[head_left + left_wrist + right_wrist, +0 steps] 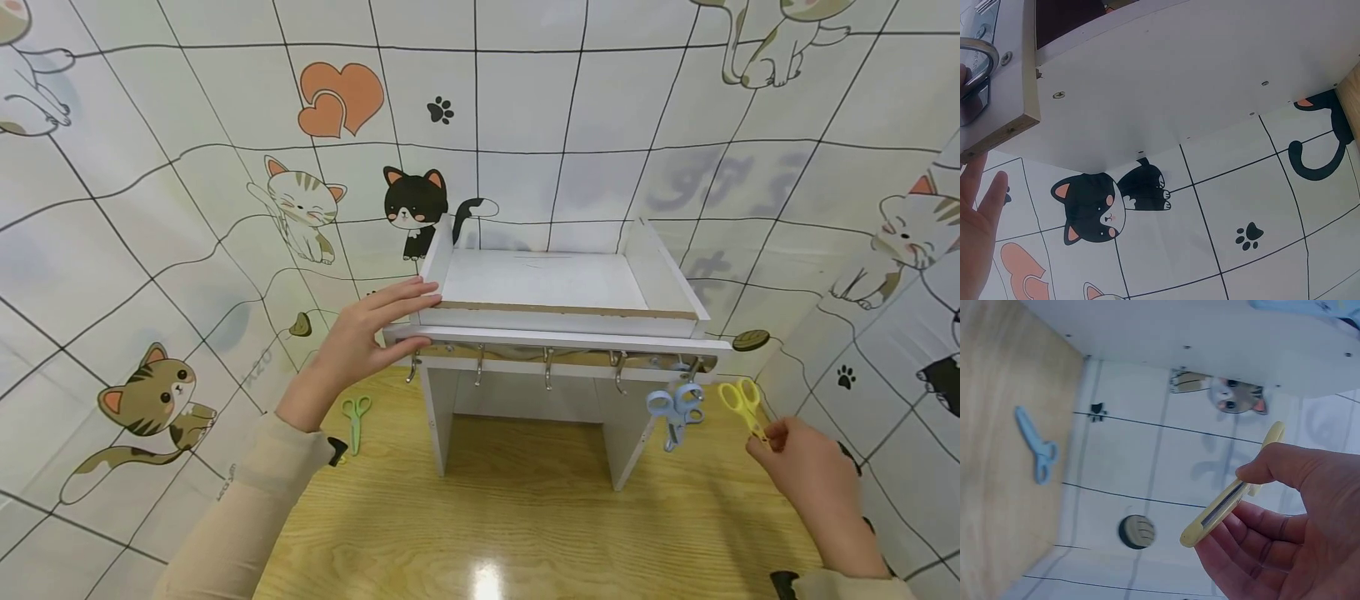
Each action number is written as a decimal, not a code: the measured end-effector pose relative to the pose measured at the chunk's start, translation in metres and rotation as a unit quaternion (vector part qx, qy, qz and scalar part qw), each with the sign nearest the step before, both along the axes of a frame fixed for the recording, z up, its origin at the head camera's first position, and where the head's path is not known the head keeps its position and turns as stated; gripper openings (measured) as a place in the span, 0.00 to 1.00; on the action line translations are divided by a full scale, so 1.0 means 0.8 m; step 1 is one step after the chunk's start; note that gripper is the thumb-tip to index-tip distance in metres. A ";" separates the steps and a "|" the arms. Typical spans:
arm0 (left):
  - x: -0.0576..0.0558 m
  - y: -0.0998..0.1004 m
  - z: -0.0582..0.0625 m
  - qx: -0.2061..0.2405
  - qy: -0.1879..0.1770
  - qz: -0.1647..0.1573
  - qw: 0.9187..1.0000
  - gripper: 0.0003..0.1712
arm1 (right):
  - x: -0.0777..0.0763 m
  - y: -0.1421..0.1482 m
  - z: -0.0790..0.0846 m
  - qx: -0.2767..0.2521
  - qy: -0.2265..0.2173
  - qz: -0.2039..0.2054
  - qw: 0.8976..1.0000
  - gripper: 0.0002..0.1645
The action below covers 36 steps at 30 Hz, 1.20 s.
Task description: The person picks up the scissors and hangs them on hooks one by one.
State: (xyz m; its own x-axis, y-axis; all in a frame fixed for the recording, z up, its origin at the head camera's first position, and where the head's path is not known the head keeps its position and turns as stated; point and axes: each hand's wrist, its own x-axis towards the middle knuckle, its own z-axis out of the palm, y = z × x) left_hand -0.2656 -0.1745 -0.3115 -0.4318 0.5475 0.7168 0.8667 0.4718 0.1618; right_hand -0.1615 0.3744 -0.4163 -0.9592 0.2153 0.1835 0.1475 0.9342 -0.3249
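Observation:
My right hand (pixel 813 479) pinches a pair of yellow scissors (pixel 741 404) between thumb and fingers, handle loops pointing up and away. In the right wrist view, the yellow scissors (pixel 1225 506) show edge-on below the thumb. My left hand (pixel 367 329) rests on the left end of a white shelf (pixel 555 340), fingers straight along its side wall and thumb at the front ledge. A row of metal hooks (pixel 548 367) runs under that ledge. Light blue scissors (pixel 673 429) hang at the rightmost hook, left of the yellow pair.
Green scissors (pixel 356 421) lie on the wooden table (pixel 525 533) left of the shelf. Another pair of blue scissors (pixel 1041 450) lies on the table in the right wrist view. A cat-printed covering (pixel 525 100) surrounds the shelf at the back and sides.

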 end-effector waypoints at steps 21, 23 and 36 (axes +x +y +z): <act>0.001 0.003 0.000 0.005 -0.003 0.006 1.000 0.32 | 0.033 -0.051 0.092 0.015 0.124 -0.011 0.992 0.22; 0.002 0.003 0.000 0.005 -0.005 0.008 1.000 0.32 | 0.036 -0.056 0.097 0.012 0.134 -0.006 0.991 0.21; 0.004 0.003 0.002 0.003 -0.018 0.012 1.000 0.32 | 0.060 -0.092 0.113 -0.004 0.175 0.045 0.984 0.17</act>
